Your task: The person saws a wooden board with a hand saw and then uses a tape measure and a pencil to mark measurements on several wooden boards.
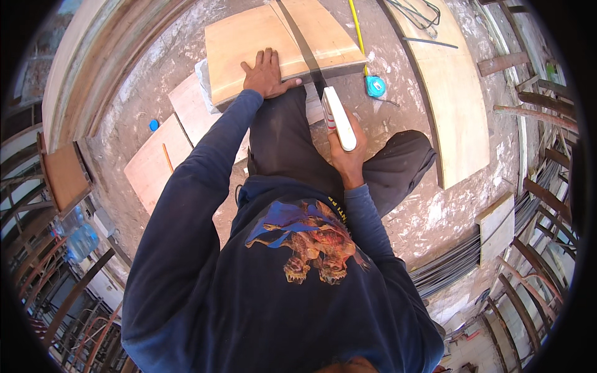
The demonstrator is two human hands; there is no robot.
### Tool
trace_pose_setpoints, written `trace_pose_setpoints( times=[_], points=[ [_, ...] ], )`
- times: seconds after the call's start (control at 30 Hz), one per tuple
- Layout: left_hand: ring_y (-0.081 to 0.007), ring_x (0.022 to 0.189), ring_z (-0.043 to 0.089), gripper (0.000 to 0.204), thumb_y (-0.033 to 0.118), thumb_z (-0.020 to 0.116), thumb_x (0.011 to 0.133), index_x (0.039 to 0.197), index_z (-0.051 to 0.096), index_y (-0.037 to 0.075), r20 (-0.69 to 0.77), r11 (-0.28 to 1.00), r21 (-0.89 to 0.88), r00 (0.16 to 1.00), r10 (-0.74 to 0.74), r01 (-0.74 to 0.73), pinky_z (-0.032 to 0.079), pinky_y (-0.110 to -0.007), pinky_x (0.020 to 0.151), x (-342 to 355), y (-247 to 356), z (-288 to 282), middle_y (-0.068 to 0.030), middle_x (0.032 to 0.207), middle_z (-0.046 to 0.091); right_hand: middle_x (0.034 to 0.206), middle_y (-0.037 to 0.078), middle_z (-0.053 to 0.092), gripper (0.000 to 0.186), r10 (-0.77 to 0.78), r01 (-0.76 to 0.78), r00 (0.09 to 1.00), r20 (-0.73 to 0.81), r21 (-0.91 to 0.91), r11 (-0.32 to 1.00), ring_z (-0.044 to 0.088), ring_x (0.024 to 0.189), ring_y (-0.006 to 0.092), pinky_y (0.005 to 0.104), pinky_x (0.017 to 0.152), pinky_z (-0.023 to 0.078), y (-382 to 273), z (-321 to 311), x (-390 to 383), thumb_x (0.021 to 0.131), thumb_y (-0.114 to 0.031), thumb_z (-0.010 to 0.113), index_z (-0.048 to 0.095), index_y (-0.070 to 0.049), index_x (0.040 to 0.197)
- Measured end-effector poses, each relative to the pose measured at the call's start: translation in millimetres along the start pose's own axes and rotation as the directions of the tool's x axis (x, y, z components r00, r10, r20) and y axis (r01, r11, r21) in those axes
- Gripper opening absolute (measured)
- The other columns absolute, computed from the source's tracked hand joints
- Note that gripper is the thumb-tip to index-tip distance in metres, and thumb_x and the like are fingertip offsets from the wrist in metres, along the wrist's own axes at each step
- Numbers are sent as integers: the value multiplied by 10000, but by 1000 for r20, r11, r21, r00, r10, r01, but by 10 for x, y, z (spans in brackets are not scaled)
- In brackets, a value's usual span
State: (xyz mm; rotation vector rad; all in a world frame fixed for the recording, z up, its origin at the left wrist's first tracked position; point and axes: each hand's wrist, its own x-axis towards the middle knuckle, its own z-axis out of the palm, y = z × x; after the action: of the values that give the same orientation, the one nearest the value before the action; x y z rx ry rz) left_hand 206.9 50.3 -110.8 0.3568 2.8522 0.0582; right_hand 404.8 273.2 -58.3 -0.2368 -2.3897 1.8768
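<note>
A pale plywood board (249, 37) lies in front of me, raised above the ground. My left hand (267, 73) rests flat on its near edge with the fingers spread. Wrapped around the white handle of a handsaw (339, 121) is my right hand (349, 152). The saw's dark blade (301, 40) runs away from me across the board, right of my left hand. Close to the blade, a thin line or slit shows in the wood. My dark-trousered leg (283, 133) reaches up to the board's near edge.
A teal tape measure (375, 86) lies right of the board, its yellow tape (356, 25) pulled out. Farther right is a long plywood panel (460, 112). Plywood pieces (155, 155), an orange pencil (168, 156) and a blue cap (154, 125) lie left. Metal rods (444, 270) are bundled lower right.
</note>
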Motion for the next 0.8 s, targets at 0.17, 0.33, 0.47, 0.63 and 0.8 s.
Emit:
trace_pose_setpoints(
  times=[0.17, 0.33, 0.47, 0.63, 0.8],
  points=[
    [-314, 1468, 281, 1122, 830, 525, 795, 1495, 318, -21, 42, 1000, 26, 999, -11, 10, 296, -724, 1033, -12, -10, -14, -169, 1568, 319, 1213, 190, 684, 523, 96, -96, 995, 32, -27, 995, 676, 1092, 227, 326, 951, 505, -579, -524, -734, 810, 12, 596, 576, 31, 1332],
    [-312, 1475, 273, 1117, 831, 524, 793, 1499, 321, -10, -7, 1000, 9, 1000, 2, -2, 281, -732, 1039, -16, -16, 20, -166, 1577, 309, 1191, 211, 685, 502, 43, -43, 999, -4, -64, 997, 680, 1102, 248, 348, 941, 507, -521, -190, -170, 811, -22, 623, 585, 31, 1309],
    [-290, 1484, 243, 1177, 879, 495, 762, 1524, 293, 5, 3, 1000, -1, 1000, -17, 17, 258, -739, 1043, -4, -5, 43, -145, 1591, 288, 1148, 249, 677, 492, -60, 60, 998, -27, -11, 998, 690, 1064, 238, 344, 892, 518, -379, 12, 134, 811, -25, 645, 586, 27, 1297],
    [-309, 1486, 248, 1144, 841, 541, 773, 1510, 294, 1, 11, 999, -35, 999, -31, 32, 261, -725, 1057, 19, -7, 47, -158, 1591, 291, 1231, 232, 665, 539, 55, -55, 998, 25, -3, 999, 661, 1150, 256, 356, 1022, 479, -678, -709, -897, 805, 16, 535, 531, 80, 1340],
    [-317, 1488, 241, 1145, 836, 547, 775, 1511, 287, -2, 20, 1000, -5, 999, -30, 30, 254, -730, 1056, 0, 4, 15, -162, 1598, 273, 1069, 176, 701, 441, -24, 24, 1000, -5, 3, 1000, 676, 974, 250, 338, 884, 509, -328, -99, 84, 817, -25, 652, 608, 32, 1252]
  ],
)
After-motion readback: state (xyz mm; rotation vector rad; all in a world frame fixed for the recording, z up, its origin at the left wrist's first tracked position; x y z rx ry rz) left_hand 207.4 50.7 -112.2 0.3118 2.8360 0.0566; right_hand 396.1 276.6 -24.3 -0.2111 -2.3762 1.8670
